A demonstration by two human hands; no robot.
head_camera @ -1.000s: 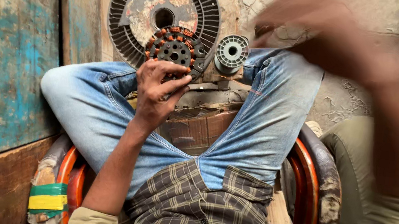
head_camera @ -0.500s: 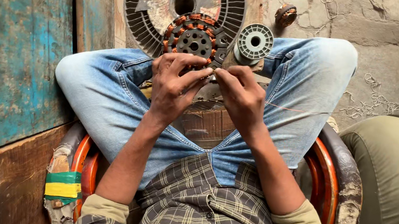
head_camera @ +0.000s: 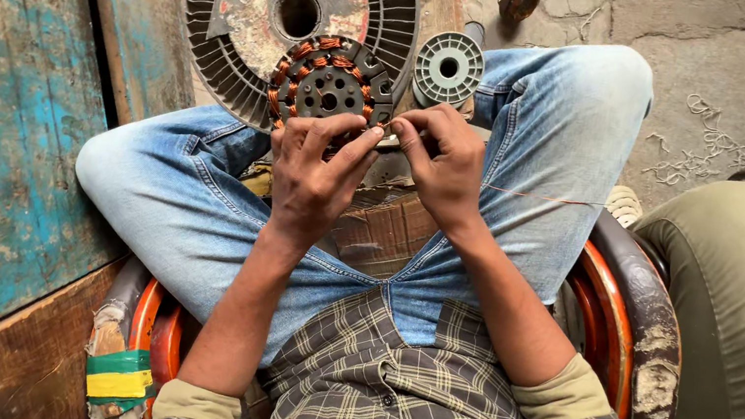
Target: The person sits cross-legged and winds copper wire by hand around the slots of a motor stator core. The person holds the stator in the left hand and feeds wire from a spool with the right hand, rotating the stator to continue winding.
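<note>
Clamped around the lower rim of the motor stator [head_camera: 333, 84], propped between the raised knees, the left hand [head_camera: 313, 175] steadies it while the right hand [head_camera: 440, 160] pinches thin copper wire [head_camera: 544, 197], which could snap or kink if tugged sideways.

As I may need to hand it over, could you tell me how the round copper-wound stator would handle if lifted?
The stator is probably heavy for its size and rigid: metal core, copper coils. Its round shape could roll on edge. The thin wire looks fragile.
</note>
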